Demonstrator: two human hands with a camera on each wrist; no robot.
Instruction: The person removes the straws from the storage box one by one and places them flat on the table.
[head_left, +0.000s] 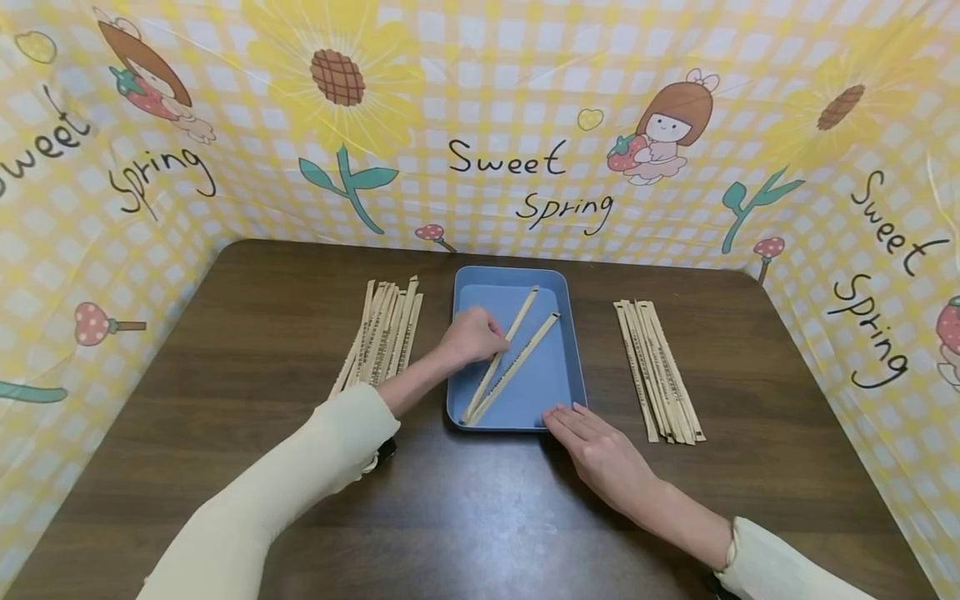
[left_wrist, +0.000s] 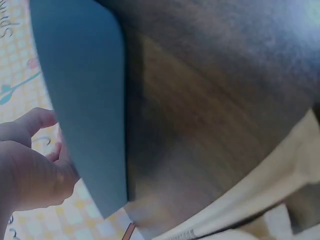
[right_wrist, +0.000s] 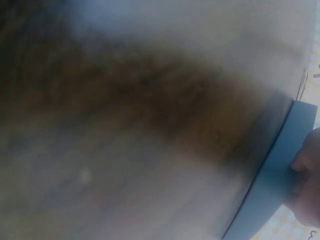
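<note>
A blue tray (head_left: 525,421) stands in the middle of the table, with two slender paper-wrapped sticks lying slantwise inside. Over the tray, my left hand (head_left: 472,336) pinches the left paper-wrapped stick (head_left: 486,379) near its middle. The other wrapped stick (head_left: 517,367) lies beside it, their near ends close together. At the tray's near right corner my right hand (head_left: 600,446) holds the rim, fingers over the edge. In the right wrist view, part of that hand (right_wrist: 307,175) touches the tray's outer wall (right_wrist: 275,175). The left wrist view hides the left fingertips behind the tray wall (left_wrist: 90,110).
Left of the tray lies a loose pile of wrapped sticks (head_left: 382,333), partly behind the left forearm. A second pile of wrapped sticks (head_left: 658,371) lies to the right. A yellow checked cloth (head_left: 510,108) encloses the dark wooden table (head_left: 480,517) at the back and sides.
</note>
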